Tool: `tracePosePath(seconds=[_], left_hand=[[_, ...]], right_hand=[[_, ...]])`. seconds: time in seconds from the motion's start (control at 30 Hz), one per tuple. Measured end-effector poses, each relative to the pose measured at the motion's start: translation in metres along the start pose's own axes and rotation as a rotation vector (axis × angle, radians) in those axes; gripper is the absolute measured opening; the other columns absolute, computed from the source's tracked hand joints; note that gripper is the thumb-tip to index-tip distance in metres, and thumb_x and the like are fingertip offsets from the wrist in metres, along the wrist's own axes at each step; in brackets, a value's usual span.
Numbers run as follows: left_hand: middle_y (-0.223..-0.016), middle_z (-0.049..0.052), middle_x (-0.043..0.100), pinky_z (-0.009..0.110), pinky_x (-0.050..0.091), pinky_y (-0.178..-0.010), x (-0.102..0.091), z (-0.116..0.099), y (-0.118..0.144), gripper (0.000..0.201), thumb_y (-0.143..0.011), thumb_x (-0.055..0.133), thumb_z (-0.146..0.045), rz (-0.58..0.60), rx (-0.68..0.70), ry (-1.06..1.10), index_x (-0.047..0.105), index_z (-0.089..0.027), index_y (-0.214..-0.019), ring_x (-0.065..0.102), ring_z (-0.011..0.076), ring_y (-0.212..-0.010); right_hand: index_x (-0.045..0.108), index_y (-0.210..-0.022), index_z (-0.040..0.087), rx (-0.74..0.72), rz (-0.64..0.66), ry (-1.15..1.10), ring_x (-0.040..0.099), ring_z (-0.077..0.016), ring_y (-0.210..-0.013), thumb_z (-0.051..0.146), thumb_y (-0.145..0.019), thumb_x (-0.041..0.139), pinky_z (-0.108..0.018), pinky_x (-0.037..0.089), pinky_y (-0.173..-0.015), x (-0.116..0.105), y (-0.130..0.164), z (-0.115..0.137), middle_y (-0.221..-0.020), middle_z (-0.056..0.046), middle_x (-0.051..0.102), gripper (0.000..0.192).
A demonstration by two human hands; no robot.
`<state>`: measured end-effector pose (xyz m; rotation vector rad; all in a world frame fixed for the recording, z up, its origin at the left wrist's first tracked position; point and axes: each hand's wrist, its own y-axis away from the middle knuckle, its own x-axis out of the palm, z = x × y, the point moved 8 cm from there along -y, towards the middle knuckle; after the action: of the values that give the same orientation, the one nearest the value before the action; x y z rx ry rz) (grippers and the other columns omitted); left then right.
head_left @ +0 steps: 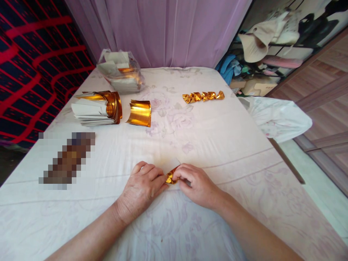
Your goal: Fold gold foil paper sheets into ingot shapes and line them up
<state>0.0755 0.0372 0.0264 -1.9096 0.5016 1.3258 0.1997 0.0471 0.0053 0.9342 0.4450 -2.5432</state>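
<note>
Together we pinch the gold paper (171, 176) between left hand (141, 188) and right hand (197, 185). Its length runs up-right across the white sheet (217, 145). Purple curtain (163, 32) behind

Domestic bedroom. A bed (217, 145) with a floral sheet serves as work surface; a lilac curtain (163, 32) hangs behind it, wood flooring (326, 90) lies to the right, and clothing and hats (261, 40) are heaped beside.

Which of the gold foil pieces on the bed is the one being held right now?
The small folded gold piece, pinched between the left hand and right hand. The curled sheet, the stack and the row of folded pieces lie untouched.
</note>
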Motion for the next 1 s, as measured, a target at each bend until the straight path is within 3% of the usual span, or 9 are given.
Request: tracePosePath(seconds=[0.17,0.37,0.57,0.83,1.0], left_hand=[[-0.079,-0.001,0.068,0.036,0.035,-0.078,0.0,0.003,-0.003,0.023,-0.099,0.052,-0.035,0.001,-0.012,0.017,0.07,-0.023,-0.092,0.056,0.0168,-0.077],[-0.079,-0.002,0.068,0.036,0.037,-0.079,0.001,0.002,-0.003,0.016,-0.098,0.054,-0.03,0.042,0.019,-0.017,0.069,-0.025,-0.095,0.057,0.0166,-0.077],[-0.084,0.001,0.07,0.038,0.04,-0.087,-0.002,-0.004,-0.002,0.017,-0.099,0.049,-0.017,0.047,0.114,-0.111,0.065,-0.02,-0.1,0.058,0.0186,-0.082],[-0.091,0.002,0.072,0.038,0.043,-0.088,-0.007,-0.001,0.002,0.019,-0.098,0.046,-0.013,-0.018,0.141,-0.132,0.065,-0.018,-0.101,0.06,0.0186,-0.085],[-0.106,0.005,0.07,0.04,0.043,-0.088,-0.009,0.004,0.006,0.018,-0.094,0.054,-0.012,0.004,0.112,-0.142,0.065,-0.018,-0.106,0.059,0.0227,-0.097]], right_hand=[[0.064,-0.091,0.021,-0.052,0.041,0.138,0.06,-0.0189,-0.091,-0.007,-0.064,0.047,-0.034,0.047,-0.083,-0.015,0.002,-0.005,-0.094,-0.003,0.068,0.042],[0.067,-0.11,0.023,-0.053,0.113,0.177,0.058,-0.021,-0.101,0.0,-0.073,0.054,-0.039,0.048,-0.09,-0.018,0.003,-0.004,-0.107,-0.006,0.067,0.045],[0.068,-0.11,0.023,-0.068,0.113,0.216,0.057,-0.0205,-0.101,0.005,-0.077,0.061,-0.037,0.049,-0.089,-0.018,0.002,-0.002,-0.107,-0.005,0.065,0.038],[0.072,-0.101,0.023,-0.245,-0.049,0.33,0.059,-0.0202,-0.099,0.016,-0.092,0.056,-0.038,0.048,-0.087,-0.023,0.006,0.0,-0.109,-0.007,0.065,0.019],[0.071,-0.098,0.023,-0.323,0.021,0.336,0.061,-0.0191,-0.094,0.019,-0.095,0.054,-0.037,0.046,-0.083,-0.014,0.007,0.014,-0.1,-0.005,0.07,0.017]])
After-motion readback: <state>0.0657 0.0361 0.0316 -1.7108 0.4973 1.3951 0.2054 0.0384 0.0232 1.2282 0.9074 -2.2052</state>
